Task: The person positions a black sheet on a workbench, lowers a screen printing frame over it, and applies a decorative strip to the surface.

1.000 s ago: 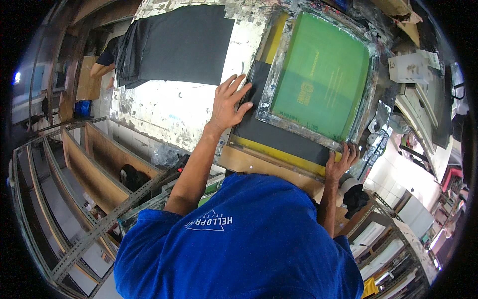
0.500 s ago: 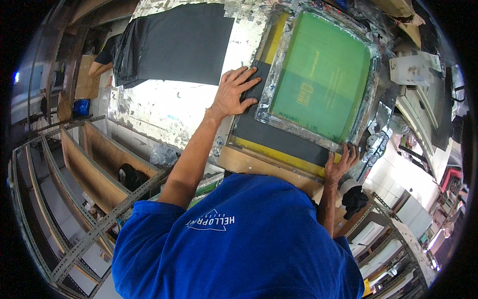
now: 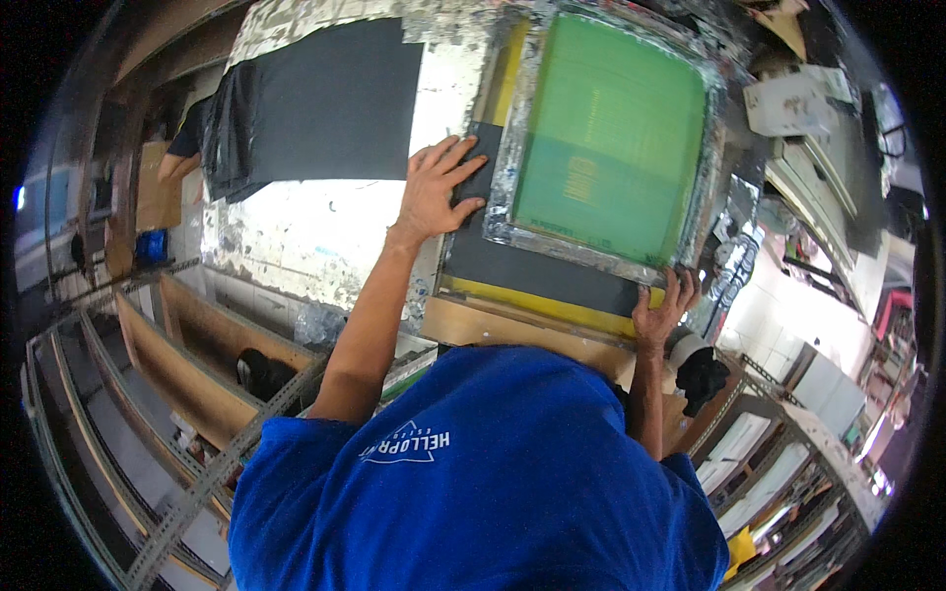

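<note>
Head view, the only one: green framed screen (image 3: 616,138) at upper right of the picture, off to the right of the left hand (image 3: 436,187) and slightly upward, above and a little left of the right hand (image 3: 668,307). Right hand nearer: fingers bent at the screen's lower right corner, seemingly touching it, thumb apart from them; cannot tell whether clamped there. Left hand open, fingers spread, fingertips on the black sheet (image 3: 552,275), just beside the screen's left side.

Long axis of the screen running from bottom to top of the picture, upper end leaning slightly right, lower short side toward the blue shirt (image 3: 473,483) at bottom centre. Faint yellowish marks on the mesh, along the same axis. Black sheet visible left of and below the screen; yellow band (image 3: 603,320) below that. At upper left, well apart, black cloth (image 3: 325,103) on a pale table (image 3: 296,225).
</note>
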Tool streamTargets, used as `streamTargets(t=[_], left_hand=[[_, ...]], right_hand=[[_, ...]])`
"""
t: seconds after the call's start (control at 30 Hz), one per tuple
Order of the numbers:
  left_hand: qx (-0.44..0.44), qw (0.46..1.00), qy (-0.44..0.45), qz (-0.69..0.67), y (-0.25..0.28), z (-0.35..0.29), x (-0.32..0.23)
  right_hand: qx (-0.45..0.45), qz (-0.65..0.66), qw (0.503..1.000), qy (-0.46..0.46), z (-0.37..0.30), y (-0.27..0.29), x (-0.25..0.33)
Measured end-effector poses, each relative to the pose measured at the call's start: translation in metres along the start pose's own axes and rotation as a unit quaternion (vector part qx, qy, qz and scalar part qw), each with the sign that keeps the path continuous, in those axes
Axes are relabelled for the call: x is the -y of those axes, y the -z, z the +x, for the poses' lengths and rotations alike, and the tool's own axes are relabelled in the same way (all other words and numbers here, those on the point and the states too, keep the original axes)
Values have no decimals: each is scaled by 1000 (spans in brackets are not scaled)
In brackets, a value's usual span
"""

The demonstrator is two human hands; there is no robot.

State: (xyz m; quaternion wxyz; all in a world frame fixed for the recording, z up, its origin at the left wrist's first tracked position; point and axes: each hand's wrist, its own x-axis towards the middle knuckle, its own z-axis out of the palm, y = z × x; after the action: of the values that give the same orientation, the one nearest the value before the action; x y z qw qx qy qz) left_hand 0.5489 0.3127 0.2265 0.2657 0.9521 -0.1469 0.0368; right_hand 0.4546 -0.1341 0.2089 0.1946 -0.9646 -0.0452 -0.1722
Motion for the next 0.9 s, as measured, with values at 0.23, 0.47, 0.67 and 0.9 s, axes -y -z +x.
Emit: streamTargets(t=[0.23, 0.47, 0.67, 0.9], left_hand=[[-1, 1000, -4, 11, -1, 1, -2], [-2, 999, -27, 33, -6, -1, 6], [-18, 998, -45, 29, -7, -2, 7], [-159, 981, -28, -106, -2, -21, 1]], right_hand=[[-6, -1, 1000, 2, 4, 2, 5], [-24, 39, 999, -2, 8, 5, 11], [-36, 53, 998, 4, 9, 5, 11], [-27, 63, 998, 5, 13, 13, 18]])
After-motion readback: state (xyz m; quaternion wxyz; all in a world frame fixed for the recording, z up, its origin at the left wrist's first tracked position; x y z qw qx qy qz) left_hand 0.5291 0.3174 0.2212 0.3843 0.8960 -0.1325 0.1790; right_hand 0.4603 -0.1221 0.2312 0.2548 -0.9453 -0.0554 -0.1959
